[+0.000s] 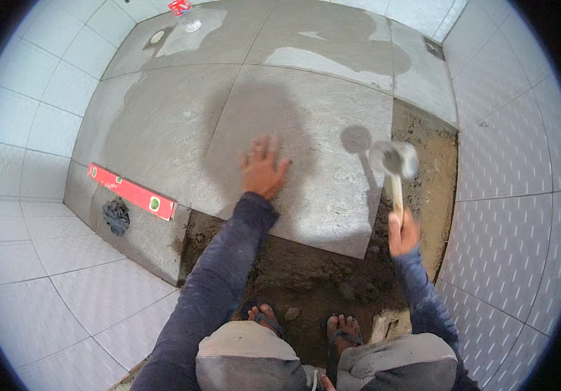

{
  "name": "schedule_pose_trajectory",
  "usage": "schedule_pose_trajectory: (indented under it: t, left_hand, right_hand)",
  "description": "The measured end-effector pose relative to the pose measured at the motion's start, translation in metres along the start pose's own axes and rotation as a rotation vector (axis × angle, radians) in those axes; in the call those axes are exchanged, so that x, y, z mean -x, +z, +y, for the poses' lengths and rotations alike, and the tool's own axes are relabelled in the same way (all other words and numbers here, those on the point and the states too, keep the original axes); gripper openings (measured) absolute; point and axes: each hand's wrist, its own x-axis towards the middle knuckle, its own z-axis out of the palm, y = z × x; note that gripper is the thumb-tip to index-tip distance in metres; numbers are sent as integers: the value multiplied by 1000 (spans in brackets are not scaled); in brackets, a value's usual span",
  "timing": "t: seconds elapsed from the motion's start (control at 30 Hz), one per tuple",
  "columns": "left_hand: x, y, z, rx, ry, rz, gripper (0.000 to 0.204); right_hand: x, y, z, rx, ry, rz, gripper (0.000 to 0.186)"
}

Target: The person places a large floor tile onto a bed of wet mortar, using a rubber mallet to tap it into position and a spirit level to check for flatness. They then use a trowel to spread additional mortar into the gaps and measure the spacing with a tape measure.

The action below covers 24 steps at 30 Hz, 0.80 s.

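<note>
My left hand (pixel 264 169) lies on a grey floor tile (pixel 319 202), fingers spread and slightly blurred. My right hand (pixel 403 233) grips the wooden handle of a mallet (pixel 394 158), whose pale, blurred head is raised near the tile's right edge and casts a shadow on it. Below and to the right of this tile is exposed dark, damp mortar (pixel 280 274). A red spirit level (pixel 130 190) rests on the tiles at the left, beside a dark crumpled lump (pixel 116 215) that I cannot make out.
White tiled walls (pixel 33 117) enclose me on left, right and far side. A small red object (pixel 179 8) sits at the far left. A small dark square fitting (pixel 433 49) is in the far right corner. My sandalled feet stand on the mortar bed.
</note>
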Motion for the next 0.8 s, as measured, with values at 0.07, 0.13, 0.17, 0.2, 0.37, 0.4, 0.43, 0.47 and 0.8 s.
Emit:
schedule_pose_trajectory:
  t: [0.07,0.13,0.17,0.2,0.37,0.4,0.43,0.47,0.8]
  left_hand:
    - [12,-6,-32,0,-124,30,64]
    - [19,-6,-53,-36,-204,13,66]
    - [21,-5,-59,12,-169,64,68]
    - [21,-3,-63,8,-179,60,69]
    - [32,1,-77,39,-299,59,77]
    - [38,-1,-82,31,-381,81,78]
    - [43,-2,-86,-29,-498,56,80]
    - [47,-2,-89,24,-459,110,82]
    - [49,3,-97,54,-474,144,88]
  right_hand:
    - [23,-1,-7,-53,-44,-15,31]
    - [35,10,-13,92,-71,-188,30]
    - [38,15,-16,191,-34,-291,30]
    - [38,21,-20,411,-119,-323,26]
    - [30,35,-36,-76,-104,-309,30]
    - [30,37,-39,-110,-140,-288,32]
    - [30,39,-41,-146,-178,-255,35]
    - [30,44,-43,-67,-403,-177,37]
    - [28,80,-49,295,-384,-478,35]
